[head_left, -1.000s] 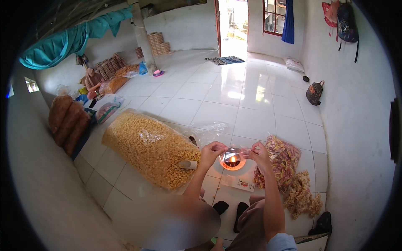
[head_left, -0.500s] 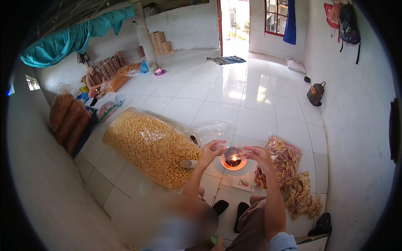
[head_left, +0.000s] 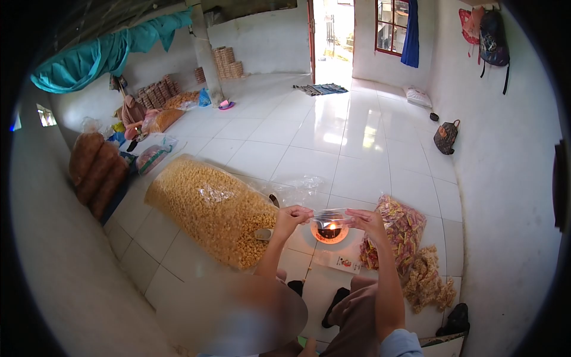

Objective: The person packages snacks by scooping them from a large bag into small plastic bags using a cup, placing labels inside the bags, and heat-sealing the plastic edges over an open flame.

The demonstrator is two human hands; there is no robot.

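Observation:
A clear plastic piece (head_left: pixel 331 217) is stretched between my two hands, over a small flame burning in an orange-rimmed bowl (head_left: pixel 329 233). My left hand (head_left: pixel 295 219) pinches its left end, and my right hand (head_left: pixel 363 220) grips the right end. Left of my hands lies a large clear bag of yellow puffed snacks (head_left: pixel 208 205) with a scoop (head_left: pixel 263 234) at its mouth. Beside my right forearm is a bag of red and yellow packets (head_left: pixel 402 228). A printed card in plastic (head_left: pixel 347 263) lies below the bowl.
Crumpled snack-filled plastic (head_left: pixel 429 279) lies at the right, near a black bag (head_left: pixel 455 320). Brown sacks (head_left: pixel 95 169) lean at the left wall. Another person (head_left: pixel 132 113) sits far left by stacked packs. A backpack (head_left: pixel 446 137) rests by the right wall.
The plastic between my hands has gone from an opened, rounded shape to a flatter, taut strip. My left hand has closed its fingers and dipped slightly.

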